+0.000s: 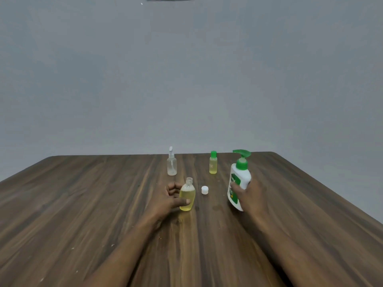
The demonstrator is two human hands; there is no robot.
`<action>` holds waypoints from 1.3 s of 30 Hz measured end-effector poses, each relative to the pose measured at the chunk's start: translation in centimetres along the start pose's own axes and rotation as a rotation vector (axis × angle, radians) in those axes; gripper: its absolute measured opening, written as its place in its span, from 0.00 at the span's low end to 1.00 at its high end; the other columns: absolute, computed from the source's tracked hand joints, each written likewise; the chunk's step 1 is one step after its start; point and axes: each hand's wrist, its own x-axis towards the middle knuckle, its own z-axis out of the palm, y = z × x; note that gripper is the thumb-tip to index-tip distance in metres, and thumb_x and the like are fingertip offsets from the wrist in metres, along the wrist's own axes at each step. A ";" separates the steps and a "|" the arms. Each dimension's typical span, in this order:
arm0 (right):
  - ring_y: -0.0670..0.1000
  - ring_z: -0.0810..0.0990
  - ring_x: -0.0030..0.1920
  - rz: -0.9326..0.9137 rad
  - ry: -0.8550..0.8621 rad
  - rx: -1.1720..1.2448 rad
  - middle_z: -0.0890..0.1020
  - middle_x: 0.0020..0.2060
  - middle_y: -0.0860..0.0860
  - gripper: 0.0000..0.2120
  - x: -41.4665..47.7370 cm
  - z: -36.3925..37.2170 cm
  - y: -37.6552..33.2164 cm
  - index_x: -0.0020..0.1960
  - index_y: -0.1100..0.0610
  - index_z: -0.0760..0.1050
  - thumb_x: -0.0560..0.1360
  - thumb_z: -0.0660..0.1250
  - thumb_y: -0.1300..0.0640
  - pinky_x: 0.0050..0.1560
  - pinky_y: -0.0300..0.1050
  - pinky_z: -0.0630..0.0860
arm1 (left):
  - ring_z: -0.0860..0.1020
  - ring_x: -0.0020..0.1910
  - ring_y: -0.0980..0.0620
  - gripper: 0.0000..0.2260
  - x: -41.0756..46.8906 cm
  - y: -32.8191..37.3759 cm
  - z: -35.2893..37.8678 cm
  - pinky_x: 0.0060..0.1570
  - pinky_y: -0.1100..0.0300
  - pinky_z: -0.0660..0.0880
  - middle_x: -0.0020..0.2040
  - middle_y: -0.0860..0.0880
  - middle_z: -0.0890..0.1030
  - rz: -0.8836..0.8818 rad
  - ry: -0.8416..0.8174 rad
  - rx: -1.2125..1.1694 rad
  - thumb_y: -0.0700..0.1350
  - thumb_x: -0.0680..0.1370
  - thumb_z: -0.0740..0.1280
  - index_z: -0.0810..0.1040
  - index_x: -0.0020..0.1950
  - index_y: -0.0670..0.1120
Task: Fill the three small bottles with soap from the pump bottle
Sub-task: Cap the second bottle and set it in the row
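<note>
At a dark wood-grain table [83, 204] set against a plain grey wall [186, 79], my left hand [169, 197] grips an uncapped small bottle [187, 195], thumb laid across its front and fingers curled behind it. The bottle stands upright on the table and is filled nearly to the shoulder with pale yellow soap. Its white cap [204, 189] lies on the wood just to the right, apart from the bottle. My right hand [249, 196] is wrapped around the lower body of the white pump bottle [240, 177], whose green pump head points left; the bottle leans, its top tipped to the right, and I cannot tell whether its base touches the table. Farther back, near the table's far edge, stand the other two small bottles, well apart from each other: a green-capped bottle [213, 164] holding yellow liquid, beside the pump bottle, and a clear spray bottle [172, 165] with a white nozzle to its left, which looks almost colourless inside.
</note>
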 end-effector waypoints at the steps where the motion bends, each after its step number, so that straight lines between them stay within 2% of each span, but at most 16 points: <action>1: 0.38 0.78 0.35 0.010 0.008 -0.013 0.78 0.33 0.38 0.11 0.3 -0.2 0.1 0.43 0.44 0.72 0.69 0.72 0.56 0.32 0.35 0.69 | 0.86 0.45 0.50 0.19 0.0 0.0 0.1 0.45 0.58 0.82 0.47 0.46 0.87 0.004 0.005 0.001 0.29 0.67 0.78 0.82 0.54 0.43; 7: 0.45 0.77 0.35 0.037 0.040 -0.075 0.76 0.33 0.42 0.09 0.4 -0.4 0.8 0.44 0.50 0.73 0.69 0.71 0.57 0.34 0.41 0.70 | 0.85 0.41 0.54 0.17 -0.2 0.1 0.1 0.42 0.62 0.82 0.42 0.50 0.87 0.003 0.048 0.011 0.27 0.68 0.76 0.82 0.51 0.44; 11: 0.52 0.79 0.38 0.049 0.059 -0.075 0.78 0.36 0.49 0.08 0.5 -0.5 1.3 0.47 0.55 0.75 0.70 0.71 0.58 0.35 0.42 0.69 | 0.85 0.45 0.47 0.16 -0.3 -0.2 -0.1 0.51 0.51 0.82 0.46 0.45 0.87 -0.029 0.091 -0.011 0.29 0.68 0.77 0.81 0.52 0.43; 16: 0.55 0.77 0.49 0.060 0.075 -0.056 0.77 0.53 0.54 0.29 -0.4 -0.5 0.5 0.62 0.57 0.66 0.67 0.75 0.53 0.45 0.47 0.74 | 0.86 0.48 0.44 0.17 -0.4 -0.2 -0.3 0.52 0.50 0.82 0.47 0.45 0.87 -0.036 0.099 0.004 0.31 0.68 0.78 0.82 0.53 0.43; 18: 0.54 0.73 0.56 -0.076 0.244 -0.110 0.73 0.58 0.55 0.34 -0.7 -1.0 -0.7 0.66 0.59 0.64 0.67 0.75 0.51 0.53 0.48 0.71 | 0.86 0.48 0.44 0.16 -0.5 -0.2 -0.4 0.52 0.50 0.82 0.48 0.44 0.87 -0.034 0.090 0.008 0.30 0.68 0.77 0.82 0.53 0.42; 20: 0.51 0.70 0.55 -0.326 0.387 -0.149 0.71 0.55 0.51 0.27 -1.4 -1.4 -2.0 0.63 0.58 0.67 0.68 0.73 0.52 0.54 0.39 0.66 | 0.86 0.47 0.46 0.16 -0.6 -0.1 -0.4 0.49 0.54 0.83 0.48 0.43 0.87 -0.026 0.082 0.027 0.30 0.69 0.77 0.81 0.54 0.41; 21: 0.48 0.69 0.52 -0.427 0.389 -0.140 0.71 0.52 0.48 0.22 -1.9 -1.2 -2.7 0.60 0.57 0.68 0.69 0.71 0.54 0.53 0.35 0.65 | 0.86 0.46 0.49 0.16 -0.6 0.0 -0.4 0.46 0.57 0.83 0.48 0.44 0.87 -0.018 0.076 0.045 0.30 0.69 0.77 0.81 0.54 0.41; 22: 0.46 0.70 0.50 -0.519 0.343 -0.139 0.71 0.50 0.46 0.18 -2.5 -0.7 -3.1 0.57 0.56 0.70 0.70 0.69 0.56 0.51 0.32 0.65 | 0.86 0.45 0.51 0.16 -0.7 0.1 -0.4 0.44 0.61 0.82 0.48 0.44 0.87 -0.012 0.070 0.061 0.30 0.69 0.77 0.81 0.54 0.40; 24: 0.46 0.73 0.45 -0.631 0.137 -0.213 0.75 0.46 0.48 0.12 -3.2 1.2 -3.2 0.54 0.57 0.74 0.71 0.66 0.62 0.47 0.35 0.69 | 0.86 0.44 0.52 0.17 -0.7 0.2 -0.5 0.43 0.63 0.81 0.49 0.43 0.87 -0.003 0.058 0.090 0.29 0.69 0.76 0.80 0.55 0.39; 26: 0.51 0.76 0.44 -0.538 -0.160 -0.332 0.78 0.45 0.53 0.08 -2.7 3.2 -2.9 0.51 0.60 0.77 0.73 0.65 0.65 0.43 0.42 0.70 | 0.85 0.44 0.52 0.18 -0.6 0.3 -0.5 0.42 0.64 0.81 0.51 0.41 0.86 0.006 0.050 0.118 0.28 0.69 0.76 0.79 0.57 0.37; 28: 0.55 0.76 0.43 -0.365 -0.347 -0.385 0.79 0.43 0.58 0.06 -1.3 4.8 -2.5 0.48 0.66 0.76 0.74 0.64 0.64 0.40 0.46 0.69 | 0.85 0.42 0.55 0.18 -0.5 0.2 -0.5 0.41 0.66 0.80 0.51 0.40 0.86 0.010 0.050 0.133 0.28 0.70 0.75 0.78 0.57 0.36; 30: 0.60 0.76 0.43 -0.219 -0.413 -0.385 0.78 0.43 0.62 0.09 0.0 6.1 -2.0 0.47 0.71 0.73 0.73 0.63 0.63 0.42 0.55 0.73 | 0.86 0.43 0.54 0.17 -0.4 0.1 -0.5 0.40 0.67 0.80 0.51 0.41 0.86 0.012 0.047 0.141 0.29 0.70 0.76 0.78 0.57 0.37; 31: 0.60 0.77 0.43 -0.165 -0.433 -0.391 0.78 0.42 0.62 0.10 0.4 6.7 -1.7 0.46 0.71 0.72 0.74 0.63 0.63 0.43 0.55 0.74 | 0.86 0.43 0.54 0.17 -0.3 0.0 -0.5 0.40 0.67 0.79 0.50 0.42 0.86 0.011 0.044 0.141 0.29 0.70 0.76 0.79 0.57 0.38; 34: 0.54 0.75 0.38 -0.109 -0.454 -0.380 0.78 0.38 0.57 0.07 1.2 8.6 -1.1 0.40 0.64 0.70 0.75 0.60 0.63 0.38 0.50 0.72 | 0.86 0.45 0.51 0.17 0.0 -0.5 -0.7 0.42 0.65 0.80 0.50 0.42 0.86 0.017 0.043 0.136 0.29 0.70 0.76 0.78 0.56 0.38; 37: 0.52 0.74 0.43 -0.125 -0.469 -0.522 0.79 0.46 0.57 0.07 1.3 9.5 -1.2 0.51 0.63 0.76 0.77 0.60 0.62 0.42 0.44 0.70 | 0.86 0.47 0.49 0.18 0.3 -0.7 -0.8 0.43 0.64 0.81 0.50 0.42 0.86 0.022 0.036 0.134 0.30 0.69 0.76 0.78 0.56 0.38; 39: 0.52 0.77 0.44 -0.124 -0.460 -0.459 0.80 0.44 0.56 0.06 1.4 9.5 -1.5 0.48 0.63 0.76 0.77 0.61 0.62 0.42 0.41 0.72 | 0.86 0.48 0.48 0.18 0.3 -0.7 -0.8 0.45 0.63 0.81 0.50 0.43 0.86 0.021 0.028 0.130 0.30 0.69 0.77 0.79 0.56 0.40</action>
